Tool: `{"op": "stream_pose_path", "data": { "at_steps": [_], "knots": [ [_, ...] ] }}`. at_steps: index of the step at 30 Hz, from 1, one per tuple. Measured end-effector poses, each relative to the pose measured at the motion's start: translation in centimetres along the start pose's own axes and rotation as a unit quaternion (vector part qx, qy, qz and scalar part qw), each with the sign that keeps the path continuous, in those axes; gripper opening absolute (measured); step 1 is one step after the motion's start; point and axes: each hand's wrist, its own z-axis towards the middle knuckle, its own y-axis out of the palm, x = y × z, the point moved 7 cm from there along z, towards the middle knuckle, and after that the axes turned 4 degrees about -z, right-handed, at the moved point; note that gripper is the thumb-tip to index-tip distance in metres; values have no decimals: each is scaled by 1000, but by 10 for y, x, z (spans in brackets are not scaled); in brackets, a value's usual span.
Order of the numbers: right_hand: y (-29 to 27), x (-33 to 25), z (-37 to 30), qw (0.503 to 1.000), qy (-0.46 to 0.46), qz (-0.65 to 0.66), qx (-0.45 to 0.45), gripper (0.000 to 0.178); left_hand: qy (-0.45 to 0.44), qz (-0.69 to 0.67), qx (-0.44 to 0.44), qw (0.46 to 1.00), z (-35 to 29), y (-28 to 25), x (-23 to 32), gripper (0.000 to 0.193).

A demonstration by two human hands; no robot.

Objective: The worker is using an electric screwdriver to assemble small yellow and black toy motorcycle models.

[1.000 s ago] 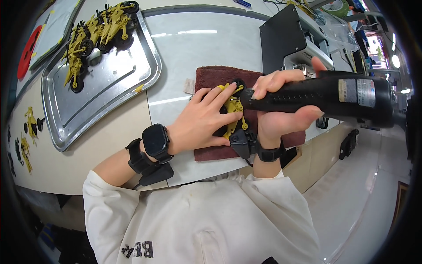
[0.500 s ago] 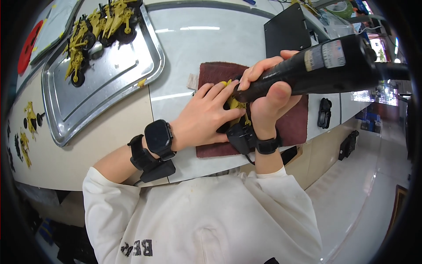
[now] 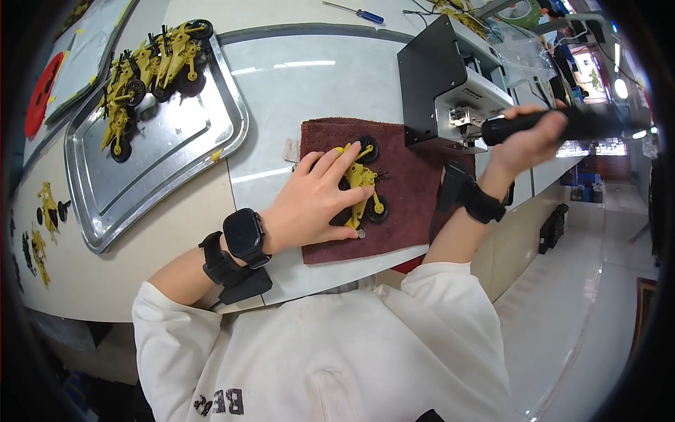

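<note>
On a brown cloth (image 3: 415, 190) lies a yellow toy motorcycle (image 3: 361, 191) with black wheels, lying on its side. My left hand (image 3: 309, 193) grips it from the left, fingertips along its top and thumb at its lower end, holding it against the cloth. My right hand (image 3: 529, 146) is wrapped round a black electric screwdriver (image 3: 583, 124), whose rear end is smeared by motion. The screwdriver's tip end is at the front of a black and silver box-shaped machine (image 3: 450, 105), probably a screw feeder. Whether the tip touches it, I cannot tell.
A metal tray (image 3: 169, 165) at the left bears several yellow toy motorcycles (image 3: 158, 63). More yellow toy parts (image 3: 48, 204) lie left of the tray. A blue-handled screwdriver (image 3: 362, 13) lies at the back. The table's front edge runs close to my body.
My right hand has carried the electric screwdriver away from the toy motorcycle, rightward to the box-shaped machine. My left hand has stayed on the toy, which is now more exposed.
</note>
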Motion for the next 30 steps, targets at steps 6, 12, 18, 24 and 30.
{"op": "stream_pose_path", "data": {
  "at_steps": [6, 12, 18, 24, 30],
  "knots": [
    [0, -6, -15, 994, 104, 40, -14, 54, 0, -6, -1, 1000, -2, -1, 0, 57],
    [27, -32, -69, 965, 127, 215, -86, 79, 8, -3, -4, 1000, 0, -1, 2, 58],
    [77, -29, -84, 950, 116, 237, -166, 78, 4, -17, -8, 1000, 0, -1, 0, 59],
    [93, -8, -100, 947, 123, 232, -184, 71, 5, -23, -14, 1000, 0, 0, -2, 60],
    [79, 1, -99, 962, 146, 162, -162, 80, -3, -24, -15, 1000, 0, 1, -5, 59]
  ]
}}
